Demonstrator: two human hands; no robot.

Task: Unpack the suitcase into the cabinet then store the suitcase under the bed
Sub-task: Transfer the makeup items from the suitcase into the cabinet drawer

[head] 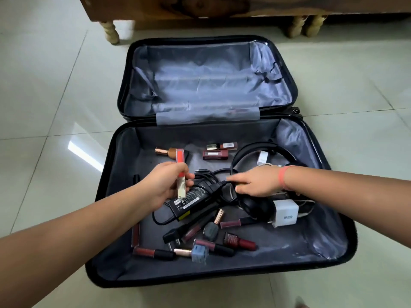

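Note:
A black suitcase (pixel 106 252) lies open on the tiled floor, its grey-lined lid (pixel 206 78) folded back. My left hand (pixel 162 185) holds a red lip gloss tube with a gold cap (pixel 180 172) above the near half. My right hand (pixel 258 183) reaches in from the right, fingers stretched out and touching the black cable of a laptop power adapter (pixel 193 200). Black headphones (pixel 255 152), a white charger (pixel 284 213), a black mouse (pixel 255 206), black plugs (pixel 171 237) and several lipsticks and nail polish bottles lie scattered in the near half.
A wooden bed frame (pixel 200 7) on turned legs (pixel 111 32) stands just beyond the suitcase lid, with a gap beneath it. Glossy pale floor tiles (pixel 55 96) surround the suitcase on all sides.

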